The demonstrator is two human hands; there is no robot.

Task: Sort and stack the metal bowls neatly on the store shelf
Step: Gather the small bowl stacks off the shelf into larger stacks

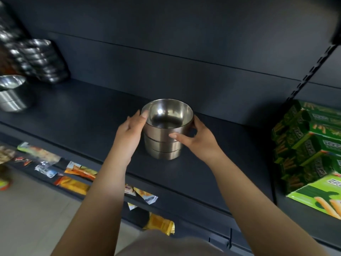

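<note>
A stack of three nested metal bowls (163, 139) stands upright in the middle of the dark shelf (77, 115). My left hand (131, 134) holds the stack's left side, thumb at the top bowl's rim. On the right side my right hand (196, 138) grips the top bowl, thumb across its front wall and fingers behind it. More metal bowls (12, 93) stand stacked at the shelf's left end. Behind those leans a pile of steel dishes (43, 60).
Green snack boxes (310, 145) are piled at the right on the neighbouring shelf section. Snack packets (73, 174) lie along the lower shelf below. A slotted upright (311, 71) divides the sections. Tiled floor (33, 215) shows at the lower left.
</note>
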